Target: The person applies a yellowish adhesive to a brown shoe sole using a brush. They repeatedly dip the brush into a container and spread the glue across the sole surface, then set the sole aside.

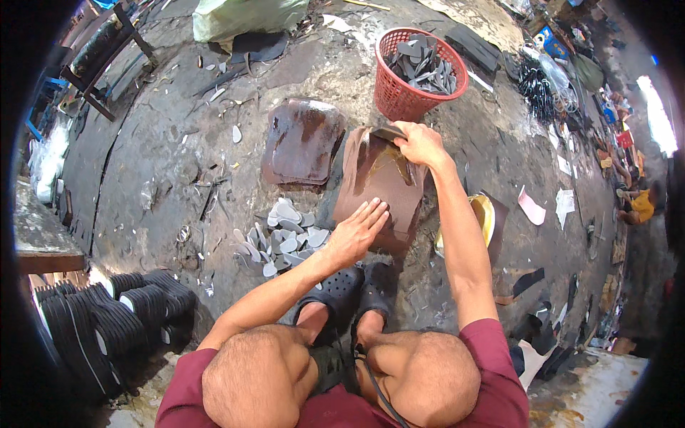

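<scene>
A brown sheet (382,178), wet and glossy with glue, lies on the dark floor in front of my feet. My left hand (357,230) presses flat on its near edge, fingers spread. My right hand (421,143) grips a dark flat tool (389,133) at the sheet's far edge. A second glossy brown sheet (301,143) lies just to the left. A pile of grey sole-shaped cutouts (284,235) sits left of my left hand.
A red plastic basket (399,96) with more grey cutouts stands behind the sheets. A yellow bowl (486,214) sits right of my right forearm. Stacks of black soles (121,307) stand at the lower left. Another person sits at the far right (638,203).
</scene>
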`<state>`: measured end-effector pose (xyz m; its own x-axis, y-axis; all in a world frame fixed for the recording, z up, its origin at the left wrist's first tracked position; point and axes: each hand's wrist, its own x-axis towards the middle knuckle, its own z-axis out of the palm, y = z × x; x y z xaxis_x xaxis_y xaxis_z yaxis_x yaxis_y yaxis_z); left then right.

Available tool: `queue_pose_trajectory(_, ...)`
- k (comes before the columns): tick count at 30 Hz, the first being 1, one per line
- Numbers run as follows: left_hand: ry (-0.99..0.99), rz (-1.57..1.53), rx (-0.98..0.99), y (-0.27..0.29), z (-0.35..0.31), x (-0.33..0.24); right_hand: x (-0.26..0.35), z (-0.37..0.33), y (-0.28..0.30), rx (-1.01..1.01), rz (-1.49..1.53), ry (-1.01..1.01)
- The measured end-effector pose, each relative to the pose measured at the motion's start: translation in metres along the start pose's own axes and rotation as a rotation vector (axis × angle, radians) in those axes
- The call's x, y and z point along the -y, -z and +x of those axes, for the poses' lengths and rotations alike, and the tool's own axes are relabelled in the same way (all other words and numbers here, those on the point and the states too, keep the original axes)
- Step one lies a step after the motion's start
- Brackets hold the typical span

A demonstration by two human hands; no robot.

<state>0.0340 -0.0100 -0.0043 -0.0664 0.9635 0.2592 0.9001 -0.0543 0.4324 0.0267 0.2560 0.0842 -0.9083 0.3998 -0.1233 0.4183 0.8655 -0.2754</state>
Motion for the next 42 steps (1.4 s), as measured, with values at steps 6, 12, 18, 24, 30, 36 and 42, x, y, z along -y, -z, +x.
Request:
queue_pose_trajectory(6,-0.029,-0.078,-0.008,-0.003,-0.019,-0.032,0.056,-0.07,-0.035,0.096,-0.096,0.241)
queue_pose_trajectory(12,-0.333,-0.254,0.277,-0.035,-0.057,-0.068,0.097,-0.144,-0.07,-0.166,-0.069,0.407)
queue_pose_trajectory(18,-0.419,-0.122,0.011,-0.072,-0.059,-0.062,0.102,-0.173,-0.046,-0.219,0.324,0.321)
queue_pose_trajectory(24,0.107,-0.029,0.037,-0.005,0.007,-0.041,0.035,-0.12,0.05,-0.442,0.66,0.214)
queue_pose_trajectory(30,0.109,0.102,0.062,-0.021,-0.002,-0.037,-0.017,-0.057,-0.018,-0.234,0.248,0.582)
queue_pose_trajectory(36,0.095,0.128,0.083,-0.016,-0.005,-0.036,-0.028,0.012,0.001,0.033,-0.008,0.224)
queue_pose_trajectory(42,0.117,0.134,0.133,-0.012,-0.004,-0.038,0.003,0.033,0.0,0.048,-0.19,0.53)
